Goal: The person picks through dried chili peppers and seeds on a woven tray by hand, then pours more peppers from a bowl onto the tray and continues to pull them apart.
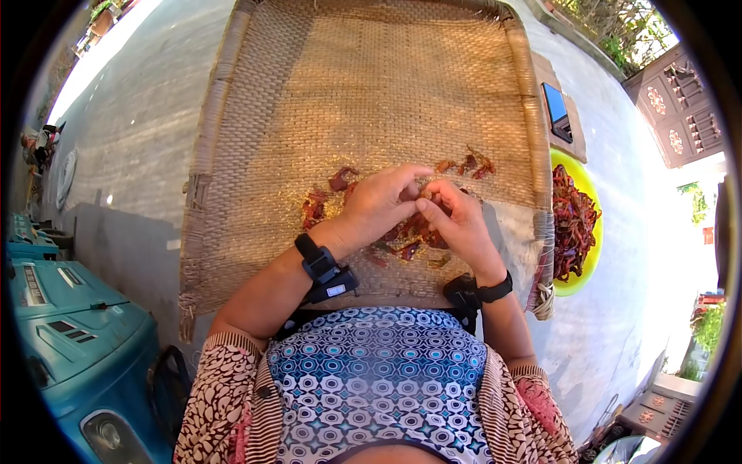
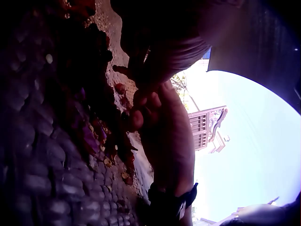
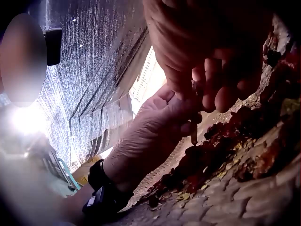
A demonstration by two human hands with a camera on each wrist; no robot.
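Both hands are together over the lower middle of the woven mat point(image 1: 371, 93), fingertips meeting. L hand point(image 1: 375, 203) & R hand point(image 1: 464, 224) have fingers bent in, pinching a small brownish piece point(image 3: 194, 136) btwn them; it's mostly hidden by the fingers, so can't tell its full shape. In the R wrist view a bit of it pokes out below the fingertips.

Torn red pepper pieces point(image 1: 408, 251) lie on the mat under & around the hands, some just L of the L hand. A small separate cluster point(image 1: 469, 164) sits a bit beyond the R hand. Pale yellow seeds point(image 1: 332, 209) are scattered among the pieces, esp. on the L side. L wrist view is v. dark, so detail there is hard to read.

Just off the mat's R edge: a lime-yellow basin point(image 1: 572, 288) full of dried red peppers point(image 1: 572, 224). Beyond it, a phone point(image 1: 556, 114) lies on a flat brown board point(image 1: 576, 143).

Person wears a blue/white patterned top point(image 1: 379, 371), w/ a black device point(image 1: 318, 261) on the L wrist & a black band point(image 1: 495, 288) on the R. Teal vehicle point(image 1: 85, 332) at far L, on grey concrete point(image 1: 131, 155); brown ornate gate point(image 1: 676, 104) upper R.
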